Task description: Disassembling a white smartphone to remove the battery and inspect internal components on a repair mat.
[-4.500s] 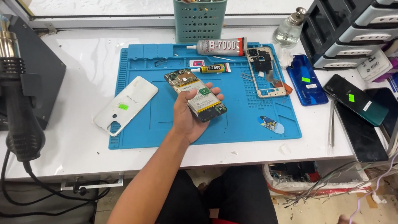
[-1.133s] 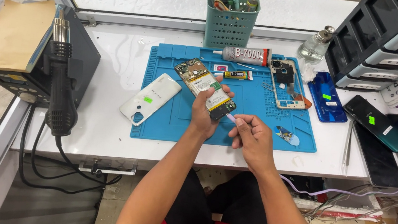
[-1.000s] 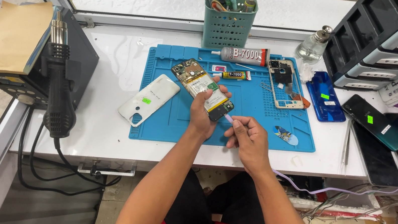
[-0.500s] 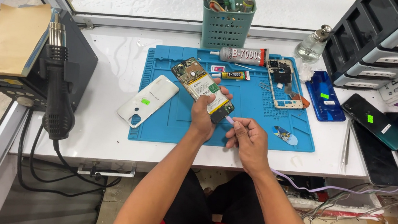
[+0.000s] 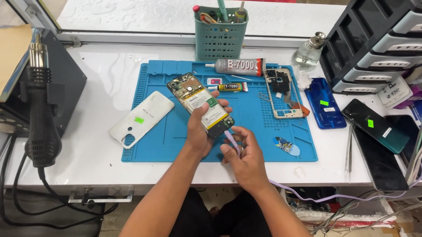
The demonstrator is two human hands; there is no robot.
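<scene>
The left hand (image 5: 199,133) is gripping an opened phone (image 5: 201,104) above the counter's (image 5: 83,151) front edge; the right hand (image 5: 242,157) is pinching a lilac cable (image 5: 234,141) at the phone's lower end.

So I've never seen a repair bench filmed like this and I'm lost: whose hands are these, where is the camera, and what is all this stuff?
The camera sits on the person's head and looks down, so both arms are their own. The left hand holds an opened phone with its insides showing. The right hand holds the end of a pale purple cable at the phone's bottom edge. Below lies a blue work mat on a white table. On it: a white back cover, a glue tube and a phone frame. A hot-air gun hangs at left.
</scene>
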